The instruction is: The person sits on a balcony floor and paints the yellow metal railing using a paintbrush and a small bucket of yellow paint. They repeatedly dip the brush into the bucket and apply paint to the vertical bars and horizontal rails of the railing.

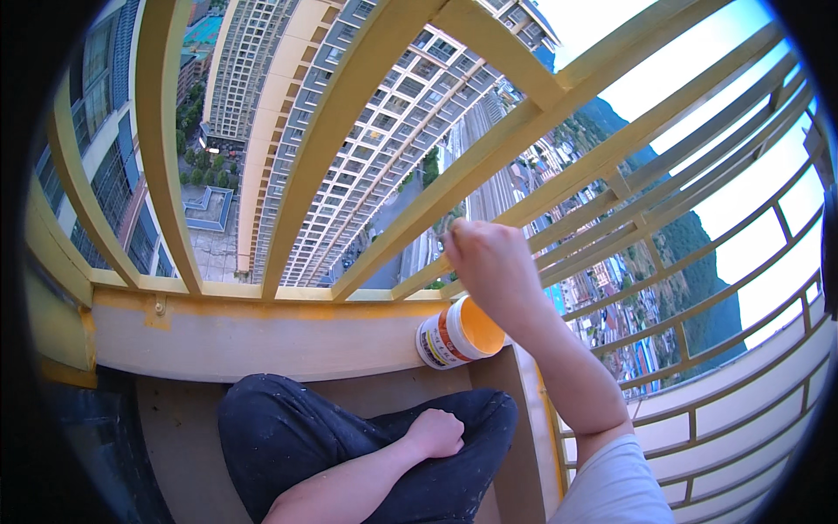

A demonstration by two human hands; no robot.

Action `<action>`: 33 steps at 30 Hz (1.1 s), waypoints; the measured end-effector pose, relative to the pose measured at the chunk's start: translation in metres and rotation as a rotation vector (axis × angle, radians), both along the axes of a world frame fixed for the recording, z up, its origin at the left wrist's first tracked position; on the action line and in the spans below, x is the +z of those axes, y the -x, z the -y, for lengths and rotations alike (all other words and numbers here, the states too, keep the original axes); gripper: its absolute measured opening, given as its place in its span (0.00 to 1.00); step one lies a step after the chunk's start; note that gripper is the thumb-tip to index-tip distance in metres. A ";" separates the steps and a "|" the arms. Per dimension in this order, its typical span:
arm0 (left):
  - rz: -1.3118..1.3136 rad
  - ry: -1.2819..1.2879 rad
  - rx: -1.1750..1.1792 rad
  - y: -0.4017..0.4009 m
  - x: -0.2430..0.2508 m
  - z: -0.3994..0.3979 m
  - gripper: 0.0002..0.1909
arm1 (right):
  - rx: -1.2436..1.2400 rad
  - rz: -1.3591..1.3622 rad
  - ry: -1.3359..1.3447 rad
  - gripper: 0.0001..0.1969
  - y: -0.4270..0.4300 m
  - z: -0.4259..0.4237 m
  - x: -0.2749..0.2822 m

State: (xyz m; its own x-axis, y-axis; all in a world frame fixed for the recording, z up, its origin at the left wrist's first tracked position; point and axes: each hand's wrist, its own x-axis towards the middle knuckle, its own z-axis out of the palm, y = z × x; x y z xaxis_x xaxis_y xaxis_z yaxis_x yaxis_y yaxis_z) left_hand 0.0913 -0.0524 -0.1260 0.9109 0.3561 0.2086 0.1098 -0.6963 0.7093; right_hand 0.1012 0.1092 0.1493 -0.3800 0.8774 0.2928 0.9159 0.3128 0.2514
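My right hand (488, 259) is raised at the yellow metal railing bars (481, 149), its fingers curled and slightly blurred against a lower stretch of one bar. Whatever those fingers grip is hidden behind the hand. Below my right wrist, a white plastic paint bucket (437, 342) stands open and tilted in the corner of the ledge. Yellow-orange paint (481, 327) coats its inside, and its side bears printing. My left hand (437, 433) rests as a loose fist on my thigh, over dark, paint-specked trousers (294, 432), with nothing seen in it.
A pale ledge (262, 337) with yellow paint along its edge runs under the bars, with a bolt (159, 308) at its left. More railing (687, 360) curves around my right. A dark glossy surface (105, 439) lies at left. Beyond the bars are tall buildings (393, 124) and a deep drop.
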 end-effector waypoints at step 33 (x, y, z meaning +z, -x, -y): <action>0.272 0.369 0.148 -0.004 -0.008 0.007 0.08 | 0.099 -0.217 -0.024 0.14 -0.015 0.061 -0.198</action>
State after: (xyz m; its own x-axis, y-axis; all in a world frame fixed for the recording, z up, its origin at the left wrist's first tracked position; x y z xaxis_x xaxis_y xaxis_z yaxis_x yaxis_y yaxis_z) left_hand 0.0948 -0.0598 -0.1342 0.7746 0.5727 0.2681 -0.0355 -0.3840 0.9227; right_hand 0.1158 0.0480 -0.0486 -0.3894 0.8310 0.3973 0.9146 0.3998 0.0602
